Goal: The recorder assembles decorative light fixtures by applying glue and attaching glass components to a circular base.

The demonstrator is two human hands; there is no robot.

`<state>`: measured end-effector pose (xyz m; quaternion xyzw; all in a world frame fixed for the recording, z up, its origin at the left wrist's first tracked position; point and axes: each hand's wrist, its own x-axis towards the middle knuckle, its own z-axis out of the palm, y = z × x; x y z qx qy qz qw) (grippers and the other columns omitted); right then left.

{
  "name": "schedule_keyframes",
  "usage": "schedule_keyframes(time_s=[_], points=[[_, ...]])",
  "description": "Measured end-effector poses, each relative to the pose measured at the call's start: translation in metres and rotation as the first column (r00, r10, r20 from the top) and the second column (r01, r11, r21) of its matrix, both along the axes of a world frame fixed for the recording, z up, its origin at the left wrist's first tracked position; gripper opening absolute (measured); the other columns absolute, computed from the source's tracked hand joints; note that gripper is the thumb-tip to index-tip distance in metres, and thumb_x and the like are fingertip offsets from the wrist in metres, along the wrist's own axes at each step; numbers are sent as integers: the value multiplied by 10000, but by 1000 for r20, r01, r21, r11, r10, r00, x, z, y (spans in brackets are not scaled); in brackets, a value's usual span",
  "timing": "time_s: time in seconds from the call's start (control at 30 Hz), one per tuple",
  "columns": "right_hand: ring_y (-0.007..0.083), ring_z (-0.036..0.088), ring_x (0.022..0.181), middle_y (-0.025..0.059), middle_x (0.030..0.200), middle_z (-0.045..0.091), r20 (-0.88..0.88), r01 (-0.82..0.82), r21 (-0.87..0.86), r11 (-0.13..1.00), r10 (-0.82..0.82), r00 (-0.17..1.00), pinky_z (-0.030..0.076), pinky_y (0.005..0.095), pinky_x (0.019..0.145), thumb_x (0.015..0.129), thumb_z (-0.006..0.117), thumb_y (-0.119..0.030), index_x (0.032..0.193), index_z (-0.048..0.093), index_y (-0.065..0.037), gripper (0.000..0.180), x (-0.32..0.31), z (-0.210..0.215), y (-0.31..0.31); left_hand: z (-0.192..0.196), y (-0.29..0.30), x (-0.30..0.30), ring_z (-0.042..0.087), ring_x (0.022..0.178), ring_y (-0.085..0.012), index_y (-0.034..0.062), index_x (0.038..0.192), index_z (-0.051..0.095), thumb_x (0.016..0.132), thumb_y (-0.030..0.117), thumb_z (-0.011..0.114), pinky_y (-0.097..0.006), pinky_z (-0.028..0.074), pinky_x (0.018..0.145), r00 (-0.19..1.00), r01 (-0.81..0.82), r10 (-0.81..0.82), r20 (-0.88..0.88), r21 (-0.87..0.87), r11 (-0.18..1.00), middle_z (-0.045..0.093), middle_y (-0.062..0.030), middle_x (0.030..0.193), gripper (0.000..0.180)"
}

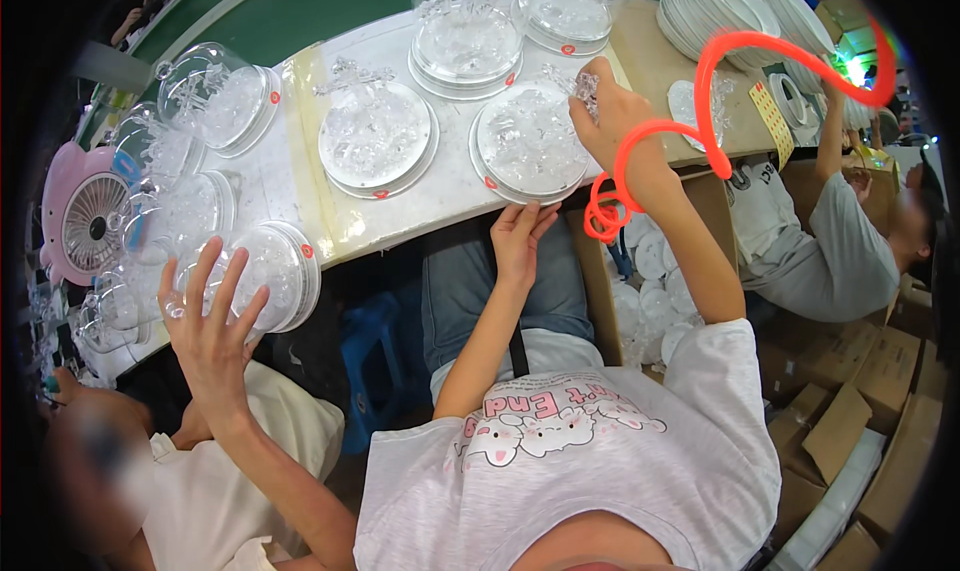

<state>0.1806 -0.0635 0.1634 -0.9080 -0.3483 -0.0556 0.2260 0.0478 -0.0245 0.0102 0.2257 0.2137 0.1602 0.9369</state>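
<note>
In front of me on the white table sits a round white base [535, 141] heaped with clear plastic pieces. My left hand [520, 241] grips its near rim, fingers closed on the edge. Over its right side, my right hand [612, 116] pinches a clear plastic ornament [586, 91] between thumb and fingers; part of the ornament is hidden. A red coiled cord [650, 128] crosses my right wrist and loops off to the upper right. Just left stands a similar base [372, 136] with a clear figure at its back edge.
Domed pieces [468, 41] stand behind and along the left, near a pink fan [85, 211]. At left, a co-worker's hand [212, 311] is spread beside a base. White plates [715, 16] are stacked at back right. A carton [655, 291] of clear parts sits below; another person works right.
</note>
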Motion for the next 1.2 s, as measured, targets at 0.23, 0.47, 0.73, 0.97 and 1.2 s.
schedule_keyframes(time_s=[0.23,0.47,0.73,0.97,1.2], points=[[389,551,600,213,616,549,12,-57,-13,998,58,998,433,444,563,754,481,-91,1022,381,38,314,6,-5,-2,-5,-1,0,590,894,-248,-21,949,546,843,112,518,-299,490,762,1000,19,-19,11,24,1000,597,-121,932,173],[412,529,635,228,658,538,-61,-19,16,1000,20,998,394,476,571,786,477,-157,981,338,-7,283,2,-12,4,-6,-1,2,589,895,-248,-27,965,543,846,119,515,-301,488,764,1000,0,1,-21,28,1000,595,-125,941,190],[438,511,626,240,666,534,-21,20,59,998,-19,1000,386,492,569,797,479,-180,967,328,-15,281,8,-24,-6,-3,-8,6,588,896,-252,-28,948,534,848,119,511,-307,484,769,1000,-6,7,-22,72,997,594,-126,932,179],[347,377,1138,255,1211,358,-352,-291,183,939,339,872,293,363,965,603,728,-374,1272,203,0,929,-3,-37,-49,4,-7,-18,594,876,-218,-36,970,532,851,132,511,-276,478,746,998,-6,13,-67,96,995,587,-112,946,206],[368,309,1166,251,1254,301,-205,-541,60,839,541,816,267,357,987,531,752,-350,1225,315,56,915,-17,-65,16,8,32,-51,600,863,-261,-39,984,519,879,197,461,-309,502,717,984,-119,142,-110,195,974,586,-164,949,265]])
